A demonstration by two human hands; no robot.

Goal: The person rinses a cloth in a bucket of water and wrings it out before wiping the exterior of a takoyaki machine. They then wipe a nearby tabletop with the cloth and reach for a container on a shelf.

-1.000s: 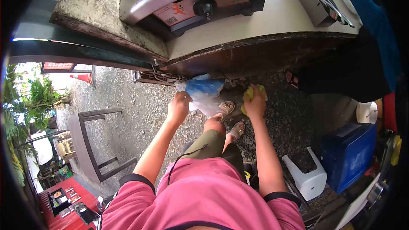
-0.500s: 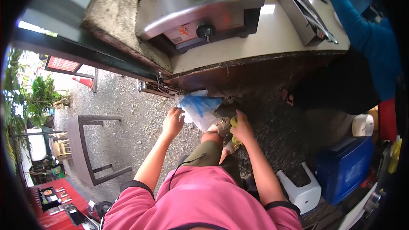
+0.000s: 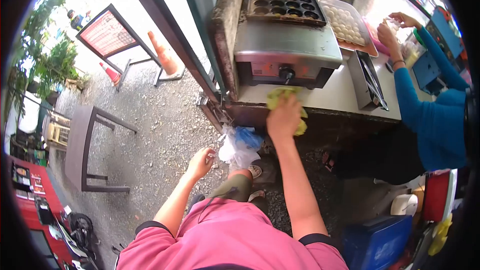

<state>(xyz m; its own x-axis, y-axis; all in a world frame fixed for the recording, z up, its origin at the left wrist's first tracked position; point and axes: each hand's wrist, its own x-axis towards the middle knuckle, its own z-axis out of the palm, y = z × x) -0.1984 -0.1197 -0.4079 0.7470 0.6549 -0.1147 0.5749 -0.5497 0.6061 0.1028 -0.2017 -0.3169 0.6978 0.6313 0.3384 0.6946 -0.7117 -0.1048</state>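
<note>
A yellow-green cloth (image 3: 301, 126) is in my right hand (image 3: 284, 120), at the counter's front edge just below the steel griddle machine (image 3: 287, 47). The cloth shows above and to the right of my fingers. My left hand (image 3: 201, 163) hangs low over the gravel with its fingers curled; whether it holds anything is too small to tell. Beside it, to the right, a white and blue plastic bag (image 3: 239, 146) hangs below the counter corner. On top of the machine is a dark pan with rows of round moulds (image 3: 286, 1).
A tray of pale dough balls (image 3: 345, 25) and a metal box with utensils (image 3: 367, 82) stand on the counter (image 3: 335, 99). A co-worker in blue sleeves (image 3: 442, 125) works at the right. Left are a brown table (image 3: 79, 147) and cones; low right, a blue box (image 3: 380, 242).
My right hand has risen with the cloth from beside my legs to the counter edge. The view has tilted up, showing the mould pan and tray. My left hand remains low.
</note>
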